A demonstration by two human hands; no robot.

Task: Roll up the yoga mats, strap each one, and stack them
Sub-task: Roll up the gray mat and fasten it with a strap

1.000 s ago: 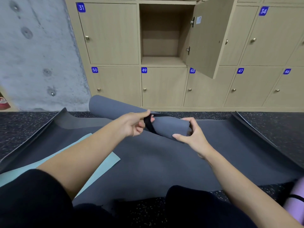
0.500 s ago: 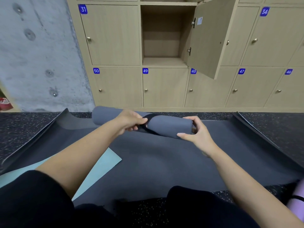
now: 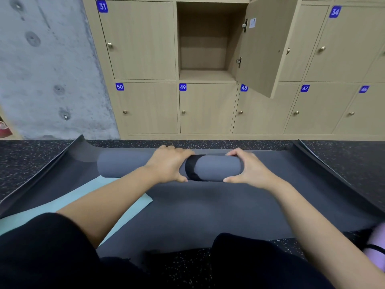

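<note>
A rolled grey yoga mat (image 3: pixel 216 166) lies level across a flat dark grey mat (image 3: pixel 208 209) spread on the floor. A black strap (image 3: pixel 190 167) loops around the roll right of its middle. My left hand (image 3: pixel 166 164) grips the roll just left of the strap, fingers over the top. My right hand (image 3: pixel 249 167) clasps the roll's right end. A pale green mat (image 3: pixel 68 202) lies flat under my left forearm. A rolled lilac mat (image 3: pixel 377 250) with a black strap shows at the bottom right edge.
Wooden lockers (image 3: pixel 145 107) line the wall ahead; one locker (image 3: pixel 204 40) stands open and bare, its door (image 3: pixel 264 44) swung right. A concrete wall (image 3: pixel 41 69) is at left. The flat mat's side edges curl up. My dark-clothed knees fill the bottom.
The roll has come down from a tilt to lie level on the flat mat. My left hand let go of the strap and now grips the roll beside it.
</note>
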